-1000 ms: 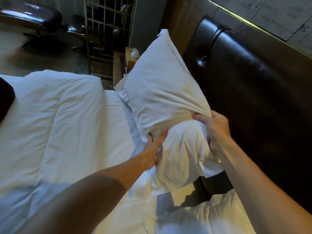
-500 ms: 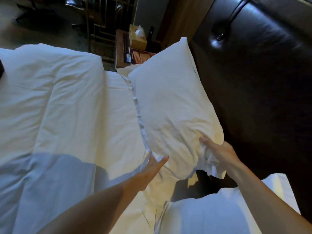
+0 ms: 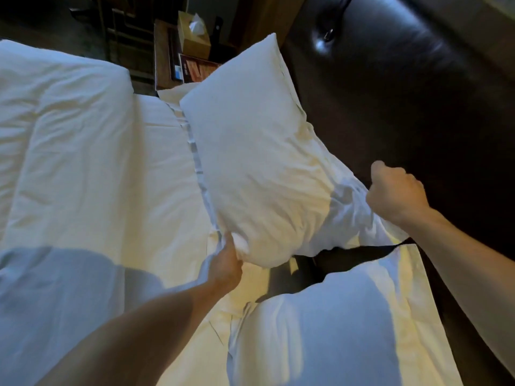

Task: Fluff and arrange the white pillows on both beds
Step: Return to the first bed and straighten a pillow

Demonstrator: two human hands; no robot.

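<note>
While left hand (image 3: 226, 267) pinches pillow (image 3: 259, 174) corner | right hand (image 3: 395, 195) fisted beside it

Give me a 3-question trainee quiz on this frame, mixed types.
1. True or false: the left hand pinches the near corner of the far pillow.
2. Which hand is a closed fist at the pillowcase's loose end: left or right?
3. What stands on the nightstand beyond the pillow: A lamp, B tissue box, C mug?

Key: 1 true. 2 right hand. 3 B, tissue box.
</note>
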